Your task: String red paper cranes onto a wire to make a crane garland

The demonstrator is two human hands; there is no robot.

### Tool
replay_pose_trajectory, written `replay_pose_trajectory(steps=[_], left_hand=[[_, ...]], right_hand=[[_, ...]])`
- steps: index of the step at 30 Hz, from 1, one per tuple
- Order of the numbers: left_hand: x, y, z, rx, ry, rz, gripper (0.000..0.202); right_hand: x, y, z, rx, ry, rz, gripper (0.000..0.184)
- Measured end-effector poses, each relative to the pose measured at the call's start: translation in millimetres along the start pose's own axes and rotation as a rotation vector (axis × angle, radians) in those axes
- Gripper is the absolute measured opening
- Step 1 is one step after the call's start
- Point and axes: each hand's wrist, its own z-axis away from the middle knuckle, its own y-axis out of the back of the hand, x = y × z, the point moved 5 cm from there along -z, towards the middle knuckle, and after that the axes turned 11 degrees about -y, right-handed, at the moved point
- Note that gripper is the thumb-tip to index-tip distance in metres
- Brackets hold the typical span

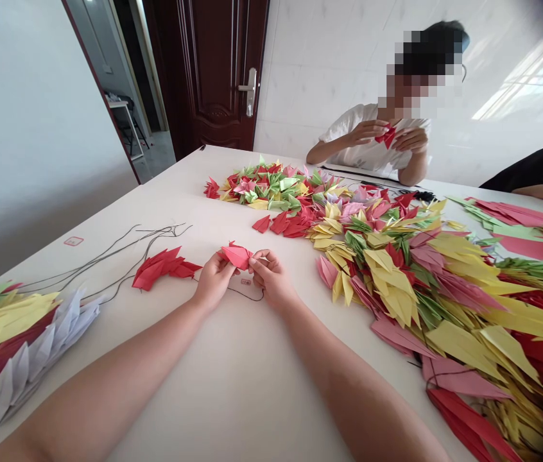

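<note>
A red origami crane (pixel 237 255) is held up over the table between my two hands, pinched from both sides. My left hand (pixel 216 279) has its fingertips closed on the crane's left end. On the other side, my right hand (pixel 270 276) grips its right edge between thumb and fingers. A thin dark cord (pixel 247 297) curves below the hands, its upper end hidden at my right fingers. Just left of my left hand lies a cluster of red folded cranes (pixel 163 267), with cord running toward my hands.
Loose dark cords (pixel 108 260) trail across the white table (pixel 233 398). Bundles of strung folded paper (pixel 35 350) lie at left. A large colourful heap (pixel 396 263) fills the right side, with paper sheets (pixel 536 247) behind. Across the table, a person (pixel 368 131) folds red paper.
</note>
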Motion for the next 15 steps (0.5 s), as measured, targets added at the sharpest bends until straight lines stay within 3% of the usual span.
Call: replay_pose_trajectory(steps=[5, 15], left_hand=[[3.7, -4.0, 0.6, -0.093, -0.061, 0.003, 0.024], [-5.9, 2.3, -0.9, 0.013, 0.060, 0.065, 0.022]], right_hand=[[-0.8, 4.3, -0.9, 0.025, 0.007, -0.085, 0.025], [-0.8, 3.3, -0.4, -0.007, 0.019, -0.111, 0.020]])
